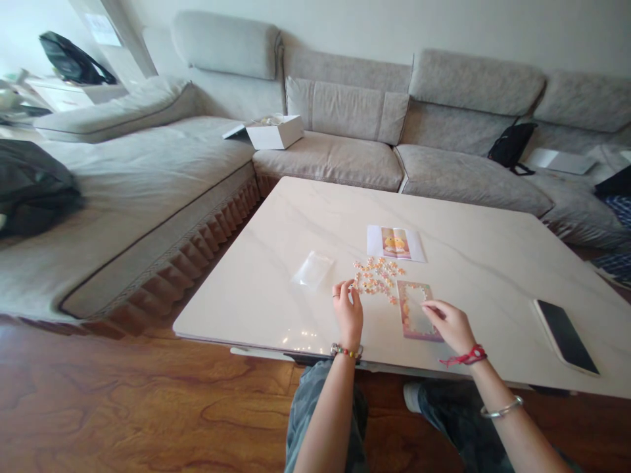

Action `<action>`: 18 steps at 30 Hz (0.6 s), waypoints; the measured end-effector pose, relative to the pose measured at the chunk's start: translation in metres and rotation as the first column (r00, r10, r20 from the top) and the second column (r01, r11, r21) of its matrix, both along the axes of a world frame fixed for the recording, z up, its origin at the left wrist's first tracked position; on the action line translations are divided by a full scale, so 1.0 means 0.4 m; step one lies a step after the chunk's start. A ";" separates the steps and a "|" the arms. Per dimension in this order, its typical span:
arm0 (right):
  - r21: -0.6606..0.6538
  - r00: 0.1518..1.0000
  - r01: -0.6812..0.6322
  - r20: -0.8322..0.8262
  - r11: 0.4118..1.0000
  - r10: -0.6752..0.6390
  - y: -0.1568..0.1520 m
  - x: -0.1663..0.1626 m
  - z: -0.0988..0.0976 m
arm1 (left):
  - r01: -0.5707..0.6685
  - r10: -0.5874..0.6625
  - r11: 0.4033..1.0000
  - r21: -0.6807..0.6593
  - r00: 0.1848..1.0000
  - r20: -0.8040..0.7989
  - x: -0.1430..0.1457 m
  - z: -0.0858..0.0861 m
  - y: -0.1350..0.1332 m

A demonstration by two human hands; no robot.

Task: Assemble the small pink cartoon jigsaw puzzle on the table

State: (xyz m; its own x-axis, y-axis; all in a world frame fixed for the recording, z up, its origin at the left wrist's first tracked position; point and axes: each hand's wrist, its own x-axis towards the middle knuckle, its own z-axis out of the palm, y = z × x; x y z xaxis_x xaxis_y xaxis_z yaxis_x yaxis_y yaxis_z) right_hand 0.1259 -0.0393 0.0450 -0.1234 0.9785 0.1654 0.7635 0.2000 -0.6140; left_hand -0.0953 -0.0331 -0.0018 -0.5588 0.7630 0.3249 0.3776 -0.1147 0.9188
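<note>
Small jigsaw puzzle pieces [378,279] lie loose in a pile on the white table. At the pile's left edge is my left hand [348,309], its fingers bent and apart, fingertips by the nearest pieces. A puzzle frame [407,328] with a partly filled border lies right of the pile. Over its right side, my right hand [451,322] has thumb and forefinger pinched together; whatever is between them is too small to make out. Behind the pile lies a creased paper sheet [419,246] with a printed picture of yellow figures.
A clear plastic bag [314,269] lies left of the pile on the marbled table [236,282]. Far right on it rests a phone [566,336]. A grey sofa [335,161] runs behind, carrying a white box [277,135] and a black bag [511,146].
</note>
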 end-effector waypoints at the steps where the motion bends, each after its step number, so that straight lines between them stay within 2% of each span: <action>1: -0.006 1.000 -0.005 0.007 1.000 0.006 0.007 -0.003 -0.011 | 0.012 -0.012 1.000 -0.013 1.000 -0.016 -0.002 -0.003 -0.001; 5: -0.001 0.998 -0.044 0.034 0.999 0.044 0.037 -0.019 -0.037 | 0.056 -0.059 0.997 -0.059 0.997 -0.057 -0.011 -0.018 0.009; 9: 0.001 0.989 -0.104 0.104 0.995 0.103 0.088 -0.049 -0.043 | 0.053 -0.057 0.993 -0.103 0.998 -0.037 -0.006 -0.026 0.037; 18: 0.007 0.952 -0.176 0.255 0.984 0.168 0.341 -0.221 -0.082 | 0.059 -0.058 0.994 -0.089 0.998 0.018 0.011 -0.024 0.065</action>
State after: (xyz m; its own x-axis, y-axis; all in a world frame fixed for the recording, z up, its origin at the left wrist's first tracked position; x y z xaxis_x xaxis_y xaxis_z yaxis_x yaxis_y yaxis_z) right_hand 0.0375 0.0972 0.0121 -0.3308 0.9340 0.1351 0.8452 0.3569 -0.3978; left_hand -0.0910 -0.0070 -0.0116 -0.5169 0.8201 0.2453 0.3585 -0.0528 0.9321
